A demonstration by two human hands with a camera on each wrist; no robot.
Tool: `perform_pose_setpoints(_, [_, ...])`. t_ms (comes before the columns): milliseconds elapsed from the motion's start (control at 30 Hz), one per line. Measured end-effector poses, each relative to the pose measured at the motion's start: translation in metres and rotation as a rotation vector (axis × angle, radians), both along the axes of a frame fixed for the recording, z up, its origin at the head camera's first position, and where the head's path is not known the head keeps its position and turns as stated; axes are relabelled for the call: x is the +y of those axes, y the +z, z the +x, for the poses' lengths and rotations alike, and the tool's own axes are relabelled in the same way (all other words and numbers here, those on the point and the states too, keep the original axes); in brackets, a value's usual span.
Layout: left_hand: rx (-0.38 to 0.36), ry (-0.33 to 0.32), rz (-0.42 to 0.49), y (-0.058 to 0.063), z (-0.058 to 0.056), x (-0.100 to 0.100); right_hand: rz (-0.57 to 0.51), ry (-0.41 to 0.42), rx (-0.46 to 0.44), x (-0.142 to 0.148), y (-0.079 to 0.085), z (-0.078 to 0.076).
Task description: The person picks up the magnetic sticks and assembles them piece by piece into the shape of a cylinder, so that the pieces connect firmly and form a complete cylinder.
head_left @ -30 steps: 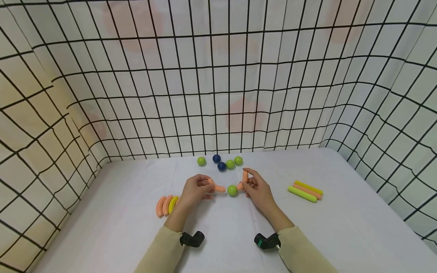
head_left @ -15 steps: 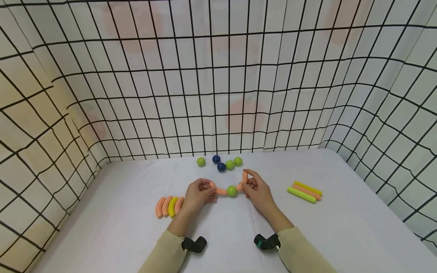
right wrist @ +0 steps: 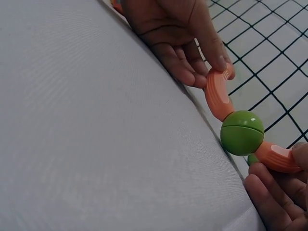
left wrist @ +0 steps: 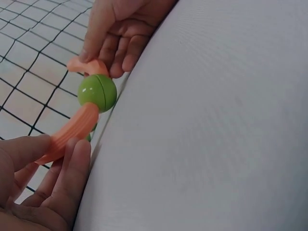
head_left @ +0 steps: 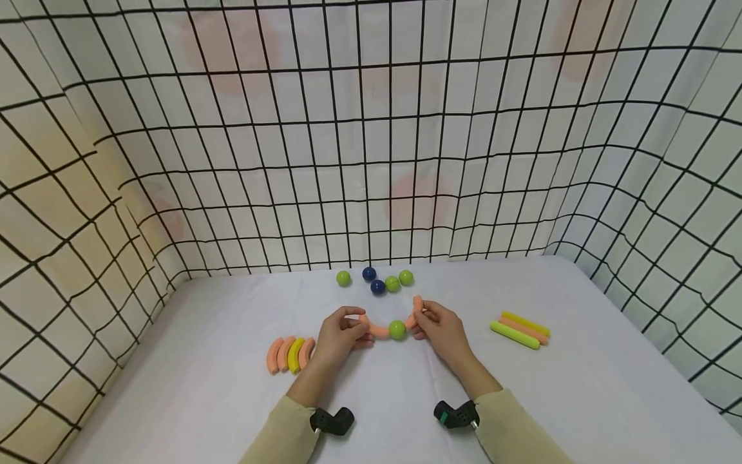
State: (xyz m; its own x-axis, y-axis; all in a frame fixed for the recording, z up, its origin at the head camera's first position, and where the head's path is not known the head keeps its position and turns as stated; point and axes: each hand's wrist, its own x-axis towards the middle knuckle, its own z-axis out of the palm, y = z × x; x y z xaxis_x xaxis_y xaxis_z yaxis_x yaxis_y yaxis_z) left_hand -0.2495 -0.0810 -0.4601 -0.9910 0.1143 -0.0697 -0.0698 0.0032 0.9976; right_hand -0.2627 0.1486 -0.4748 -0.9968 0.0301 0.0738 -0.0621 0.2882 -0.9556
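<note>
In the head view my left hand (head_left: pixel 339 335) pinches a curved, ribbed orange rod (left wrist: pixel 74 130) between thumb and fingers. The rod's free end meets a glossy green ball (head_left: pixel 397 330) with a seam around it. On the ball's other side a second curved orange rod (right wrist: pixel 274 157) joins it, and my right hand (head_left: pixel 442 328) pinches that one, its upper end sticking out above the fingers. Both wrist views show rod, ball and rod in one bowed line, raised at the outer ends.
Behind the hands lie green balls (head_left: pixel 343 278) and dark blue balls (head_left: pixel 378 287). Curved orange and yellow rods (head_left: pixel 294 355) line up at left; straight rods (head_left: pixel 514 335) in lime, orange and yellow lie right. Black netting (head_left: pixel 406 193) surrounds the white table (head_left: pixel 580 399).
The left hand has moved right and slightly down, bringing its orange rod from a gap up against the green ball. The right fingers have slid lower on their rod.
</note>
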Motion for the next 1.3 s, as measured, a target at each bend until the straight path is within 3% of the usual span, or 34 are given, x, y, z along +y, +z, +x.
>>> perform_pose_setpoints(467, [-0.056, -0.031, 0.068, 0.004, 0.002, 0.001, -0.024, 0.051, 0.007, -0.008, 0.004, 0.005])
perform_pose_setpoints(833, [-0.103, -0.128, 0.057, 0.007, 0.002, 0.002, -0.074, 0.082, -0.028, -0.009, 0.01, 0.009])
perform_pose_setpoints(1300, [-0.1, -0.163, 0.075, 0.004, 0.002, 0.001, -0.049, 0.05, -0.035, -0.01, 0.011, 0.01])
